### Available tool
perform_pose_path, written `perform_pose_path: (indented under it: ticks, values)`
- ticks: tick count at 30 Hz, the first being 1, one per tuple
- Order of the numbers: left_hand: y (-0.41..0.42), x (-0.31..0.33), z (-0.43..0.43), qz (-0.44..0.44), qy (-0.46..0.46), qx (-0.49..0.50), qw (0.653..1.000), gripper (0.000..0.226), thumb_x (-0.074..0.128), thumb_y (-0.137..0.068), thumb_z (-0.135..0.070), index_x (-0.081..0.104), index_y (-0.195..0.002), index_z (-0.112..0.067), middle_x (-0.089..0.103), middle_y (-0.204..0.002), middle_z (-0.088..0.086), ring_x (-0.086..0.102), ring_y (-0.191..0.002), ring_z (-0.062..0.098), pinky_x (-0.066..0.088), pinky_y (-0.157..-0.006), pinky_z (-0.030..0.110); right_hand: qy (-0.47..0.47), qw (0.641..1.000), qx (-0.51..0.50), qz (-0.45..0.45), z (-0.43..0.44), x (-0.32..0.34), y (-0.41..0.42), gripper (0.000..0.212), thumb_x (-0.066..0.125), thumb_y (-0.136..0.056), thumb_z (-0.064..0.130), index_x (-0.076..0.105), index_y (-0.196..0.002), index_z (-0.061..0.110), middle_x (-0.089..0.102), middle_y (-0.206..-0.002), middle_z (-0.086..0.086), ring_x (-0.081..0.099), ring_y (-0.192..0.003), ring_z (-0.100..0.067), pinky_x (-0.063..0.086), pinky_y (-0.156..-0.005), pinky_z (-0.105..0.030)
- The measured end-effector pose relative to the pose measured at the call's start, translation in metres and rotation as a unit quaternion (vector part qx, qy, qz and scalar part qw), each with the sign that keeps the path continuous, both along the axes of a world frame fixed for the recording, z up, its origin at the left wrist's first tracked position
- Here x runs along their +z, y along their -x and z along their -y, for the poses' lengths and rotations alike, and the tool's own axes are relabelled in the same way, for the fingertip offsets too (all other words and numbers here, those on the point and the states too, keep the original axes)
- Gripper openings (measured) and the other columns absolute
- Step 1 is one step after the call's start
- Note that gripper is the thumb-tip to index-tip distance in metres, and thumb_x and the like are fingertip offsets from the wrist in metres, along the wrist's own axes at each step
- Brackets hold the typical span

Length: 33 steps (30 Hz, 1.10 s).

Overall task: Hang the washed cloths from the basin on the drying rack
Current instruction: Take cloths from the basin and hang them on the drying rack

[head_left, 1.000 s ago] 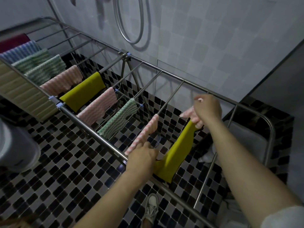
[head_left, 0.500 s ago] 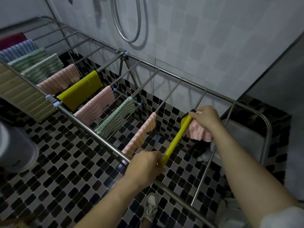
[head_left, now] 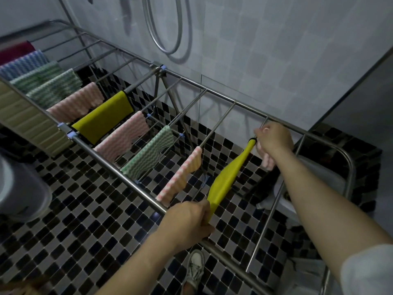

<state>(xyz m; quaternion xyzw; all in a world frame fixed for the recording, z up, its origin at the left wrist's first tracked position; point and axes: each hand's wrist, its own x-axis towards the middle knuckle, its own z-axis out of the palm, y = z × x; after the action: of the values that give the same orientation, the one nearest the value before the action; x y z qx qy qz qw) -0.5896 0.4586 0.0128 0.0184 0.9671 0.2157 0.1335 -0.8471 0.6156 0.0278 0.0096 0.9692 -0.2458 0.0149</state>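
- Far L: pale round container (head_left: 21, 188) on the tiled floor, not in play.
- L half of drying rack (head_left: 234, 102): row of hung cloths (head_left: 74, 103), one per rod and each spread flat. Nearest one to the work is a pink-striped cloth (head_left: 182, 173).
- L hand (head_left: 187, 222): at the front rail, fingers curled tight round the near end of the yellow cloth (head_left: 223, 182).
- Yellow cloth: pulled taut btwn both hands, in line w/ the next free rod. It is bunched narrow, not spread. Can't tell if it sits over the rod or just beside it.
- R hand (head_left: 274, 139): near the back rail, pinching the far end of the yellow cloth. A spare pink cloth (head_left: 265, 162) is also tucked under the palm and hangs below.
- Far R, under the rack: pale tub (head_left: 323, 177), prob. the basin; contents not visible.
- Risks (judgement):
  - Letting go while it is off-centre means the heavier side drags the cloth off the rod to the floor.
  - Left bunched, it dries poorly, so it needs spreading.
  - R hand is doing two jobs; loosening the pinch could drop the pink cloth.
  - A hard pull along the rod may shift the light rack.
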Motion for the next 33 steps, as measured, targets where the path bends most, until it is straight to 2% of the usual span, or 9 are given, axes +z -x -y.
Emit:
perform_pose_path:
  ticks: [4,11,17,20,22,24,27,30,33]
  values:
    - [0.000,0.001,0.001,-0.001,-0.006,0.008,1.000,0.020,0.062,-0.086,-0.040,0.049,-0.094,-0.028,0.062,-0.082,-0.007,0.061,-0.072,0.009,0.053,-0.068,0.025,0.069,0.995,0.000,0.075,-0.005,-0.011,-0.007,0.031,0.062,-0.090,0.037,0.066,-0.097,0.008,0.066,-0.092,-0.007,0.060,-0.079,-0.024,0.047,-0.072,-0.031]
    - [0.002,-0.001,0.007,-0.001,-0.049,0.026,0.998,0.024,0.069,-0.085,-0.036,0.059,-0.104,-0.025,0.067,-0.093,-0.008,0.062,-0.080,0.006,0.052,-0.071,0.020,-0.015,0.999,0.009,0.048,0.001,-0.011,-0.007,0.036,0.044,-0.097,0.033,0.061,-0.078,0.007,0.063,-0.074,-0.010,0.061,-0.073,-0.029,0.039,-0.064,-0.029]
    - [0.011,0.006,0.021,-0.118,0.038,0.111,0.986,0.013,0.058,-0.092,-0.016,0.070,-0.097,-0.021,0.067,-0.098,-0.005,0.062,-0.084,0.011,0.050,-0.072,0.020,0.224,0.970,-0.065,0.070,-0.022,-0.016,-0.024,0.038,0.046,-0.098,0.024,0.057,-0.069,0.001,0.053,-0.074,-0.016,0.052,-0.074,-0.023,0.039,-0.063,-0.034]
    - [0.022,0.006,0.019,-0.105,0.130,0.163,0.972,0.015,0.051,-0.097,-0.021,0.062,-0.106,-0.021,0.062,-0.098,0.000,0.057,-0.072,0.014,0.043,-0.056,0.027,0.270,0.949,-0.062,0.154,-0.030,-0.007,-0.042,0.049,0.053,-0.095,0.043,0.064,-0.093,-0.005,0.058,-0.088,-0.013,0.056,-0.087,-0.022,0.044,-0.073,-0.030]
    - [0.028,0.001,0.015,-0.067,0.149,0.162,0.973,0.022,0.043,-0.100,-0.024,0.058,-0.116,-0.023,0.066,-0.100,-0.002,0.064,-0.073,0.016,0.046,-0.054,0.029,0.278,0.931,-0.030,0.235,-0.030,-0.002,-0.050,0.066,0.069,-0.079,0.056,0.063,-0.103,-0.005,0.067,-0.102,-0.016,0.065,-0.094,-0.027,0.053,-0.088,-0.039]
    - [0.033,-0.006,0.013,0.008,0.077,0.149,0.986,0.033,0.036,-0.101,-0.041,0.054,-0.121,-0.022,0.067,-0.103,0.000,0.064,-0.083,0.016,0.051,-0.064,0.031,0.273,0.922,-0.001,0.275,-0.030,0.002,-0.058,0.053,0.079,-0.076,0.038,0.063,-0.099,-0.007,0.070,-0.099,-0.025,0.069,-0.089,-0.036,0.054,-0.086,-0.048]
    - [0.031,-0.010,0.008,0.156,-0.076,0.133,0.976,0.061,0.046,-0.088,-0.066,0.040,-0.134,-0.027,0.066,-0.106,0.001,0.063,-0.089,0.014,0.048,-0.071,0.028,0.311,0.907,-0.015,0.284,-0.026,0.002,-0.070,0.031,0.069,-0.087,0.018,0.061,-0.097,-0.011,0.066,-0.095,-0.030,0.065,-0.087,-0.039,0.051,-0.087,-0.051]
    - [0.025,-0.011,0.005,0.117,-0.131,0.140,0.974,0.065,0.069,-0.082,-0.047,0.038,-0.137,-0.031,0.068,-0.106,0.000,0.063,-0.084,0.011,0.050,-0.066,0.023,0.364,0.892,-0.027,0.267,-0.024,0.001,-0.077,0.017,0.057,-0.096,0.018,0.059,-0.082,0.008,0.063,-0.082,-0.016,0.061,-0.072,-0.027,0.048,-0.077,-0.038]
    - [0.024,-0.007,0.003,-0.010,-0.305,0.223,0.926,0.044,0.062,-0.092,-0.018,0.046,-0.132,-0.029,0.059,-0.125,-0.004,0.058,-0.103,0.010,0.050,-0.070,0.015,0.366,0.895,-0.029,0.253,-0.033,-0.004,-0.082,0.016,0.052,-0.098,0.028,0.059,-0.092,0.015,0.066,-0.101,-0.014,0.063,-0.091,-0.024,0.049,-0.091,-0.037]
